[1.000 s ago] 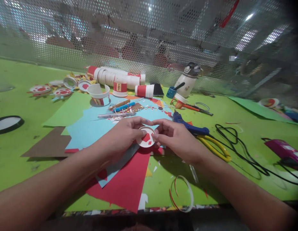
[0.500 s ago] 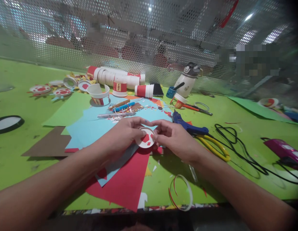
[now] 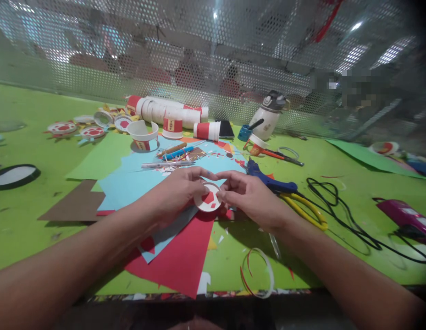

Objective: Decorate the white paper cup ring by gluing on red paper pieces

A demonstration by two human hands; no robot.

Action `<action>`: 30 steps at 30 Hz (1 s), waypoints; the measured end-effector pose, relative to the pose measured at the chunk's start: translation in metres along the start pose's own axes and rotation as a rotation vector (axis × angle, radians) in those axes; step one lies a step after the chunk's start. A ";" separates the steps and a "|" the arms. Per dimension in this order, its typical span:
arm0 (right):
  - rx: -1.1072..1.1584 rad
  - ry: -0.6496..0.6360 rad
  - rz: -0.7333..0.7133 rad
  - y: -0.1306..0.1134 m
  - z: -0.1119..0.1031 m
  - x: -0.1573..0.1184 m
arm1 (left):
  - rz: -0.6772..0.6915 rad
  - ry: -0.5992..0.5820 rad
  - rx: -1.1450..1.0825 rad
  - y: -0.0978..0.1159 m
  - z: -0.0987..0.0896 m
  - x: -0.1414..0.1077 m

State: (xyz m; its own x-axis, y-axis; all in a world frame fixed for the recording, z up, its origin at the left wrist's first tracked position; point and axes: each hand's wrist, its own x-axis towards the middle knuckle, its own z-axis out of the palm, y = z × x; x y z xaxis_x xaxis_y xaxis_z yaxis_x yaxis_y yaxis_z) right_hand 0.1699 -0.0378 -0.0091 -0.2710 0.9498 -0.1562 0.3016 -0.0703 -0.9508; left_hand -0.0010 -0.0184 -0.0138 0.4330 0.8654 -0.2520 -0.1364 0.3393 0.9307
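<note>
A round white paper cup base [image 3: 206, 206] with a low rim and red paper pieces on its face is held between both my hands over the sheets. My left hand [image 3: 180, 190] grips its left side, the thumb pressing on the red piece. From the right, my right hand [image 3: 249, 197] pinches the rim, its thumb over the face; the fingers behind are partly hidden. Below lie a red paper sheet [image 3: 178, 261] and a light blue sheet [image 3: 123, 183]. Close to my right hand rests a blue glue gun [image 3: 273, 181], beside yellow-handled scissors [image 3: 307, 211].
Stacked paper cups [image 3: 171, 111], a cut cup [image 3: 143, 135] and decorated discs [image 3: 63, 128] stand farther back. A bottle [image 3: 268, 117] is near the mesh screen [image 3: 199, 59]. Pens [image 3: 178, 153] lie among scraps. On the right are a black cable [image 3: 350, 229] and a magenta device [image 3: 403, 220].
The view has shifted slightly, so the table's left part sits a little farther right. My right thumb now covers more of the red piece at the disc's right edge.
</note>
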 end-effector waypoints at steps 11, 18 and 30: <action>0.085 0.006 0.065 -0.013 -0.007 -0.005 | 0.060 -0.067 0.069 0.000 -0.005 -0.003; 0.148 0.038 0.025 -0.012 -0.006 -0.005 | 0.066 -0.072 0.016 0.001 -0.007 -0.002; 0.176 0.175 -0.110 -0.010 -0.008 -0.002 | 0.069 -0.108 -0.181 -0.003 -0.009 0.003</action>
State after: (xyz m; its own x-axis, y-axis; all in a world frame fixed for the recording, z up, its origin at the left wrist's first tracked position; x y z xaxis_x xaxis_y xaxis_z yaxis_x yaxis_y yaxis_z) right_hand 0.1750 -0.0362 0.0032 -0.1269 0.9918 -0.0152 0.1110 -0.0010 -0.9938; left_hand -0.0072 -0.0137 -0.0198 0.5087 0.8477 -0.1507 -0.3228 0.3500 0.8794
